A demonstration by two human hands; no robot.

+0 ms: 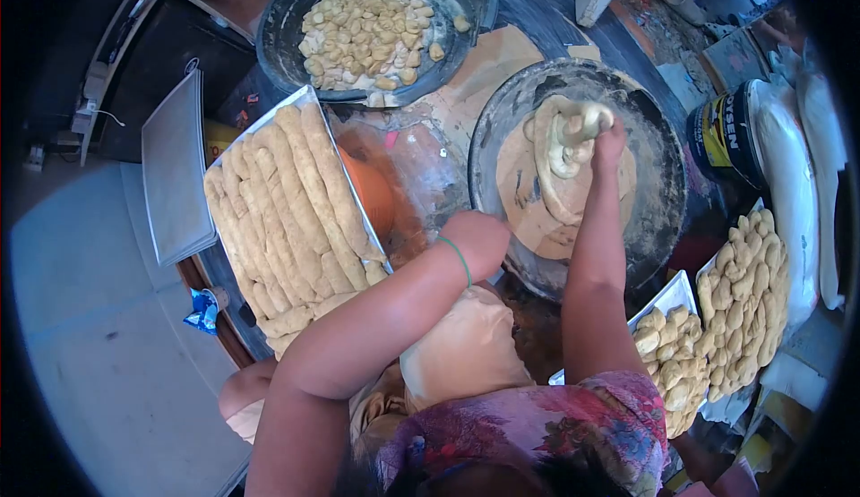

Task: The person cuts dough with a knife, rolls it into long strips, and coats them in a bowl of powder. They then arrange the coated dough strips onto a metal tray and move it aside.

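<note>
Inside the basin (658, 188), your right hand (609, 141), the nearer one, grips the dough (563, 158), which lies leftward, its length running toward the basin's near side; outside it, your left hand's (480, 241) grip I can't tell.

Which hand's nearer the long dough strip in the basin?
Right. The right hand grips the dough strip; the left hand is apart from it, by the basin's near-left edge.
</note>
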